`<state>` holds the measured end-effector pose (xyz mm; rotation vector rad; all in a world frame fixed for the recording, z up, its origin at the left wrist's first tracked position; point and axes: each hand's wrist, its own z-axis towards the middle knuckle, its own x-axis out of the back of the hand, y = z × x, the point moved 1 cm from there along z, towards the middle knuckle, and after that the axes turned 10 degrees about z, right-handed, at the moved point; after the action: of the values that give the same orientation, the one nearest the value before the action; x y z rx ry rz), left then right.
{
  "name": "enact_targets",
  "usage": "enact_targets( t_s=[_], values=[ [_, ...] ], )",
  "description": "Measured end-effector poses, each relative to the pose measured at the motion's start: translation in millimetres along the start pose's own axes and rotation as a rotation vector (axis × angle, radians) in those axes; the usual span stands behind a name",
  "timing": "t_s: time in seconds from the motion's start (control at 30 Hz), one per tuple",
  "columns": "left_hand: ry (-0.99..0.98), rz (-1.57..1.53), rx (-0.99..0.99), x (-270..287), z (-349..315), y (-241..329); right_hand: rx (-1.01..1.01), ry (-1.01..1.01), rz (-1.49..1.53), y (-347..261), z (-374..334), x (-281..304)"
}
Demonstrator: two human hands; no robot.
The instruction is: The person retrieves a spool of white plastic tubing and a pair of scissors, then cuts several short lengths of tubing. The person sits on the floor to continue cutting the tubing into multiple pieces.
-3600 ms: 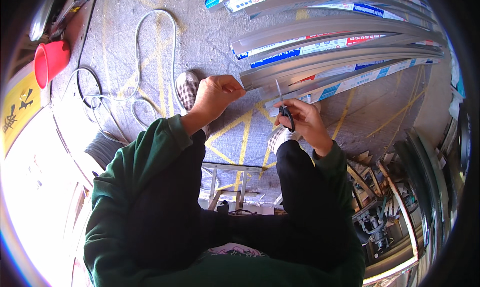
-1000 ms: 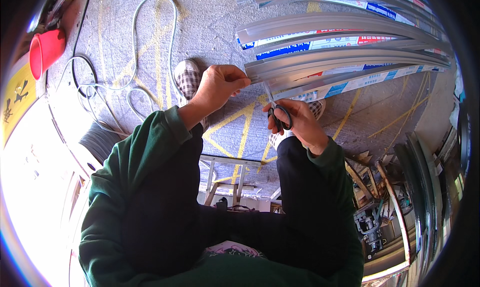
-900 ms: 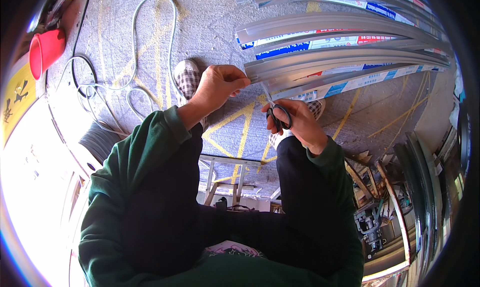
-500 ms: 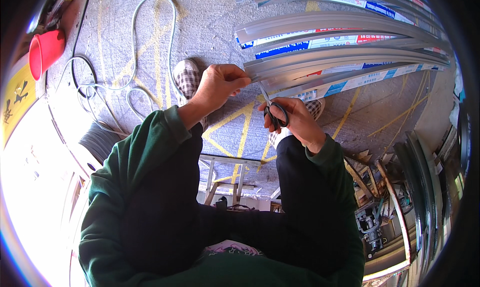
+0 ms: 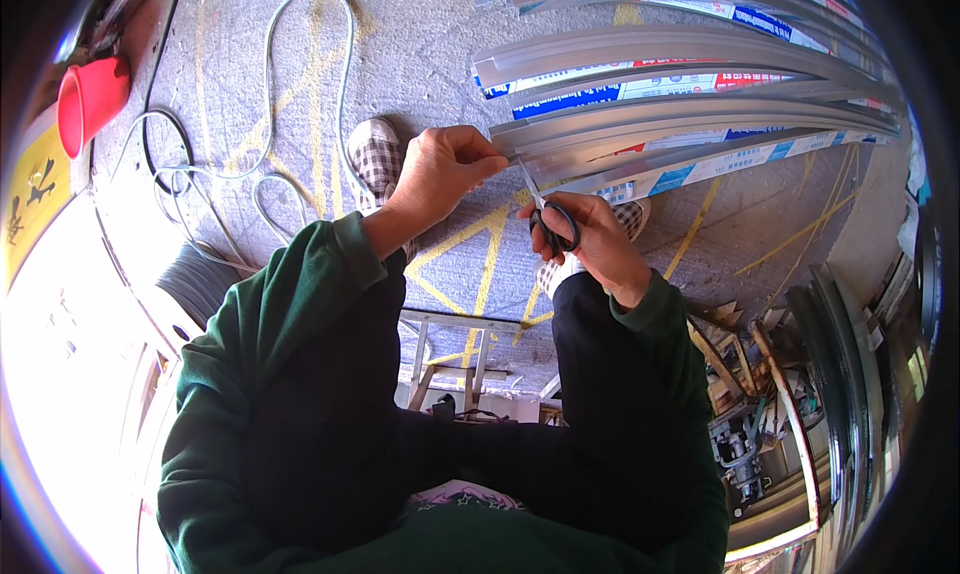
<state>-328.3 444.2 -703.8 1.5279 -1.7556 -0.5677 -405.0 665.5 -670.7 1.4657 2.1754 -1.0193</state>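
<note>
My left hand (image 5: pixel 437 179) is closed in a pinch at the near end of a grey metal profile (image 5: pixel 620 131). What sits between its thumb and forefinger is too small to make out. In my right hand (image 5: pixel 606 250) is a pair of scissors (image 5: pixel 542 204) with black handles, fingers through the loops. Its blades point up and left, their tips beside the profile's end and close to my left fingertips. Whether the tips touch anything cannot be seen.
More long grey profiles (image 5: pixel 660 49) with printed blue and white film fan out to the right. At left lie a looped pale cable (image 5: pixel 268 94) and a red bucket (image 5: pixel 92 104). A metal frame (image 5: pixel 480 326) stands between my legs; a rusty rack (image 5: pixel 795 414) is at lower right.
My left hand has shifted very slightly right. The scissors' blades look narrower and closer together; the right hand has barely moved.
</note>
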Motion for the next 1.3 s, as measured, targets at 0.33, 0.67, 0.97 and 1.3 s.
enact_targets(
  t_s=[0.33, 0.67, 0.97, 1.3],
  values=[
    [-0.041, 0.117, 0.029, 9, -4, 6, 0.114, 0.227, 0.031, -20, -29, 26],
    [-0.065, 0.256, -0.095, 18, -7, 1, 0.621, 0.816, 0.035, -98, -80, 109],
    [-0.066, 0.262, -0.067, 18, -6, 2, 0.062, 0.228, 0.013, -37, -41, 8],
    [-0.06, 0.278, -0.058, 17, -8, 7, 0.088, 0.269, 0.044, -30, -29, 11]
  ],
)
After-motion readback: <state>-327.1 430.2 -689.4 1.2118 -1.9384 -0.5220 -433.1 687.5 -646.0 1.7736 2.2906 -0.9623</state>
